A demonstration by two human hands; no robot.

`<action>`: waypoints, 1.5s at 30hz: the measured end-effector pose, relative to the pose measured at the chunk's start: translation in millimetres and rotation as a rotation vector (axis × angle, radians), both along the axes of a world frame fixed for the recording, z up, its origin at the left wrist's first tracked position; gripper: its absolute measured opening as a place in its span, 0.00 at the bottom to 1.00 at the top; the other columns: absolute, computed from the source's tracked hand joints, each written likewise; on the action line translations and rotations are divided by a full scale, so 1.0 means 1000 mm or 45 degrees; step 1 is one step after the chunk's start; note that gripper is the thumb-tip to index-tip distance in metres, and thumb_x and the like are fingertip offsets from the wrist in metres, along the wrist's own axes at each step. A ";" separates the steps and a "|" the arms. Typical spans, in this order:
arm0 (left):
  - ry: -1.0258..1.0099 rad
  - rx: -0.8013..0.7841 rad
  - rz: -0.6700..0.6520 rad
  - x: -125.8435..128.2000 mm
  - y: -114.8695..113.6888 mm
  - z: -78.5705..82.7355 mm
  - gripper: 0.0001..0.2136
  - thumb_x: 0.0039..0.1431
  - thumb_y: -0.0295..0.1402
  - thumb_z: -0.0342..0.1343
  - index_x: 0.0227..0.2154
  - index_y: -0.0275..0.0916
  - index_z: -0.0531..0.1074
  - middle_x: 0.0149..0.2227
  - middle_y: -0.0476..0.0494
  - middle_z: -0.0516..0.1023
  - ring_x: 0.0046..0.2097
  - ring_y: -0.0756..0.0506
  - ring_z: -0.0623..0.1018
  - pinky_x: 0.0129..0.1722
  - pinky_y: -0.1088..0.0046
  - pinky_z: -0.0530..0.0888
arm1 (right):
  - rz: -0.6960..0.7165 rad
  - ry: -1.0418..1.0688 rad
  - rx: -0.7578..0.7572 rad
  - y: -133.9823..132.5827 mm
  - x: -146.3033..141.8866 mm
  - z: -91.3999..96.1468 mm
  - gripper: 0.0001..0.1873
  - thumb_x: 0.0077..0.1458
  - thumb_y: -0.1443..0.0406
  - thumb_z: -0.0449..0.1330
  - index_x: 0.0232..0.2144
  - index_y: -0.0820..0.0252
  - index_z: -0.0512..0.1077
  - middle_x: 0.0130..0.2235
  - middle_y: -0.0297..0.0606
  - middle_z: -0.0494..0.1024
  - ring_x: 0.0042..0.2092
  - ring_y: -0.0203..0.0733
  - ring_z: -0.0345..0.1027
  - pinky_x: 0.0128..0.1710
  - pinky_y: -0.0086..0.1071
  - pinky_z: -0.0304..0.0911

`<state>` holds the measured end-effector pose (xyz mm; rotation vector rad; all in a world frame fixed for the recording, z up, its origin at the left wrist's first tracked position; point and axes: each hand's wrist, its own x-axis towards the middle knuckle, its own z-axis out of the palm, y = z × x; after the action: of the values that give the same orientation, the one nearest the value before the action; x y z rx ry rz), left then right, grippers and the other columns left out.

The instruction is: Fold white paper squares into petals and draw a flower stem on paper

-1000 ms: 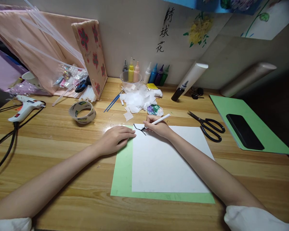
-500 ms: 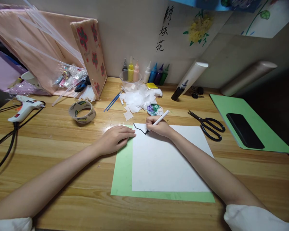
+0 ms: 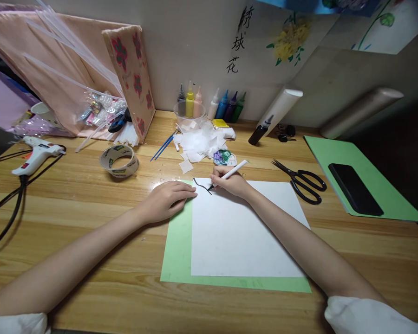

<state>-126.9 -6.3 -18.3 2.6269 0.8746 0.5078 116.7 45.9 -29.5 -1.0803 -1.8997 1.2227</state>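
A white sheet of paper (image 3: 244,232) lies on a larger green sheet (image 3: 176,250) on the wooden table. My right hand (image 3: 231,182) is closed round a white brush pen (image 3: 234,171), its dark tip touching the paper's top left corner beside a black curved stroke (image 3: 201,185). My left hand (image 3: 167,200) lies flat with fingers stretched out, pressing the left edge of the green sheet and the paper's corner.
Black scissors (image 3: 301,181) lie right of the paper. A black phone (image 3: 355,189) rests on a green folder (image 3: 386,195). Behind are white paper scraps (image 3: 200,141), paint bottles (image 3: 226,106), blue brushes (image 3: 163,147), a tape roll (image 3: 119,161), and a glue gun (image 3: 36,155) at left.
The pen tip has moved slightly along the corner of the paper and the black stroke has grown a little. My left hand has stayed put.
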 end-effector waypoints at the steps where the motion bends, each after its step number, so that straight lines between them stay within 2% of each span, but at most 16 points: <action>1: 0.001 0.000 0.000 0.000 0.000 0.000 0.18 0.59 0.24 0.46 0.50 0.43 0.69 0.51 0.44 0.73 0.52 0.45 0.72 0.51 0.65 0.68 | -0.002 -0.010 -0.001 0.000 0.000 0.000 0.15 0.50 0.64 0.56 0.16 0.59 0.58 0.18 0.29 0.65 0.23 0.33 0.59 0.25 0.28 0.53; 12: 0.009 -0.010 0.002 0.000 0.000 0.000 0.18 0.58 0.24 0.47 0.50 0.43 0.69 0.52 0.45 0.73 0.52 0.45 0.72 0.51 0.65 0.68 | 0.007 -0.045 -0.010 -0.001 0.002 0.001 0.13 0.42 0.68 0.54 0.13 0.58 0.54 0.15 0.26 0.59 0.20 0.31 0.53 0.21 0.27 0.47; 15: 0.009 -0.011 0.000 0.000 0.000 0.000 0.18 0.58 0.24 0.46 0.50 0.42 0.69 0.52 0.44 0.73 0.52 0.45 0.72 0.51 0.65 0.68 | 0.038 -0.013 -0.042 0.000 0.003 -0.001 0.13 0.42 0.69 0.54 0.13 0.58 0.54 0.15 0.26 0.60 0.20 0.30 0.54 0.21 0.26 0.47; 20: 0.008 -0.009 0.001 0.000 0.000 0.000 0.18 0.58 0.24 0.46 0.49 0.42 0.69 0.51 0.45 0.73 0.52 0.46 0.72 0.51 0.66 0.68 | -0.009 0.011 -0.047 0.000 0.002 -0.002 0.12 0.45 0.68 0.54 0.15 0.59 0.57 0.16 0.27 0.63 0.21 0.31 0.58 0.22 0.26 0.52; 26: -0.005 -0.003 -0.001 0.001 0.000 0.000 0.18 0.58 0.24 0.46 0.49 0.42 0.70 0.51 0.44 0.73 0.52 0.46 0.72 0.51 0.66 0.68 | 0.041 0.002 -0.054 -0.001 0.003 -0.001 0.13 0.43 0.69 0.55 0.13 0.58 0.55 0.15 0.26 0.61 0.20 0.31 0.55 0.21 0.26 0.49; 36: 0.007 -0.001 0.007 0.001 0.000 0.001 0.17 0.59 0.25 0.46 0.49 0.43 0.70 0.51 0.44 0.73 0.52 0.46 0.72 0.51 0.65 0.68 | 0.075 0.029 -0.088 0.000 0.003 -0.001 0.14 0.45 0.69 0.54 0.14 0.58 0.55 0.15 0.27 0.62 0.20 0.31 0.56 0.21 0.26 0.51; 39: 0.003 0.004 0.000 0.001 0.000 0.000 0.18 0.59 0.25 0.46 0.50 0.43 0.70 0.51 0.44 0.73 0.52 0.45 0.72 0.51 0.65 0.69 | 0.038 0.023 -0.062 0.000 0.003 0.000 0.13 0.46 0.68 0.54 0.15 0.58 0.56 0.16 0.28 0.63 0.21 0.32 0.58 0.22 0.26 0.52; 45: 0.004 0.007 0.005 0.001 0.000 0.001 0.18 0.59 0.25 0.46 0.50 0.43 0.69 0.51 0.44 0.73 0.52 0.45 0.72 0.51 0.66 0.69 | 0.076 -0.005 -0.080 -0.001 0.003 0.003 0.14 0.44 0.68 0.54 0.13 0.58 0.54 0.14 0.27 0.61 0.20 0.31 0.55 0.20 0.26 0.49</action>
<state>-126.1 -6.7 -17.6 2.6320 0.8807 0.5083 119.5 44.5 -26.9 -1.0665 -1.9203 1.3221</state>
